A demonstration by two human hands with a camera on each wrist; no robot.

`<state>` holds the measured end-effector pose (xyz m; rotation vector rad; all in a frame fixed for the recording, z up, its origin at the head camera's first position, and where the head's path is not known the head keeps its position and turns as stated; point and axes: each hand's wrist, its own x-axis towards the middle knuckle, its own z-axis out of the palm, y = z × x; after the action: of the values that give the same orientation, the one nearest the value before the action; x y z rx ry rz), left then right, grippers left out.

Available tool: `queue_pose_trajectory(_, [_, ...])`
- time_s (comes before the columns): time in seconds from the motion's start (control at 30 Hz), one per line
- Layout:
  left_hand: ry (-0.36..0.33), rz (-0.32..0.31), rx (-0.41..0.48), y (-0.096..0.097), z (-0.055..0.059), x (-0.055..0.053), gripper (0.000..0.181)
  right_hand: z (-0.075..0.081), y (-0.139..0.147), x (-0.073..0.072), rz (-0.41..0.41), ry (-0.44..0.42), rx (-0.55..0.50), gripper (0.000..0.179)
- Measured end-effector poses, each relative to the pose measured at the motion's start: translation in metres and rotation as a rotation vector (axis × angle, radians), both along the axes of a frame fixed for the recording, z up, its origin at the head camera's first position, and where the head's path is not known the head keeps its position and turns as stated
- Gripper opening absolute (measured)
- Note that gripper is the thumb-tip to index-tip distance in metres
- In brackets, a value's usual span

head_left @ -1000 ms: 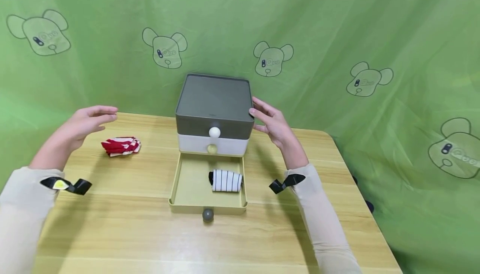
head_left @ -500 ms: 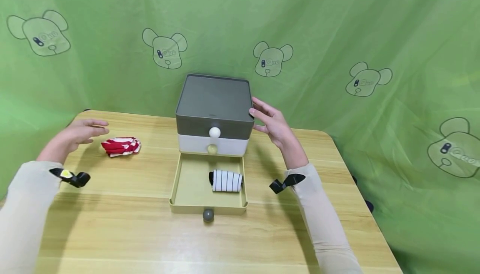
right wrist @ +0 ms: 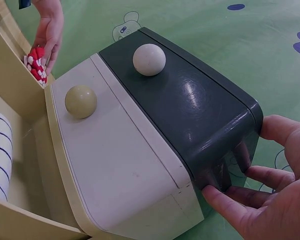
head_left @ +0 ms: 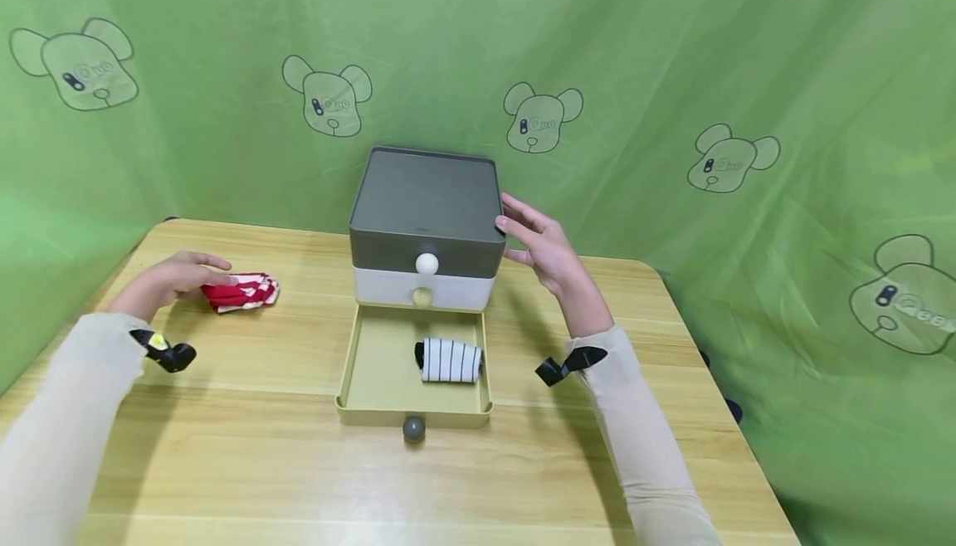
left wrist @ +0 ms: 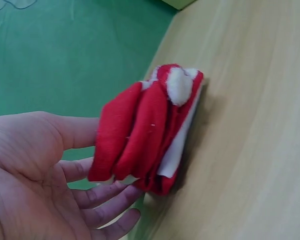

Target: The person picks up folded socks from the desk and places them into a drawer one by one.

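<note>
A folded red-and-white cloth [head_left: 241, 292], like a bundled pair of socks, lies on the left of the table. My left hand [head_left: 177, 277] is at its left end, thumb and fingers spread around that end in the left wrist view without a clear grip. At the small drawer cabinet [head_left: 427, 197], my right hand [head_left: 548, 247] touches the right side of the dark grey top tier with its fingertips and thumb. The bottom yellow drawer [head_left: 381, 363] is pulled out. Inside it, towards the right, sits a rolled white cloth with black stripes [head_left: 451, 361].
The cabinet's white middle drawer [head_left: 388, 287] and grey top drawer are closed, each with a round knob. A grey knob [head_left: 414, 428] sticks out from the yellow drawer's front. A green curtain [head_left: 448, 31] hangs behind the wooden table [head_left: 261, 446].
My left hand has come down and then right, reaching the red-and-white cloth. The right hand stays against the cabinet, and the drawer has not moved.
</note>
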<state>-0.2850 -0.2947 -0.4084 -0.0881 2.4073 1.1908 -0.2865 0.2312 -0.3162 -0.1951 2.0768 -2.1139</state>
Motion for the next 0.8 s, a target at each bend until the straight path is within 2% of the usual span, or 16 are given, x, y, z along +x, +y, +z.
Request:
queue_pose_trajectory(0.13, [-0.016,0.011,0.007,0.003,-0.002,0.001,0.074,0.000,0.000,0.000,0.003,0.002,0.000,0.060])
queue_pose_trajectory(0.3, [0.012,-0.016,0.014,0.003,-0.007,0.000,0.075,0.000,0.001,0.000,-0.002,0.004,0.003,0.060])
queue_pose_trajectory(0.47, [0.044,-0.086,-0.034,0.000,-0.011,0.002,0.073,0.000,0.000,0.000,-0.002,0.001,0.007,0.061])
queue_pose_trajectory(0.6, [0.076,-0.149,-0.111,0.000,-0.008,0.005,0.074,0.001,0.000,0.001,-0.002,-0.002,0.004,0.062])
queue_pose_trajectory(0.8, [0.107,-0.209,-0.132,0.002,-0.004,0.010,0.068,0.001,0.000,0.000,-0.002,-0.001,0.006,0.061])
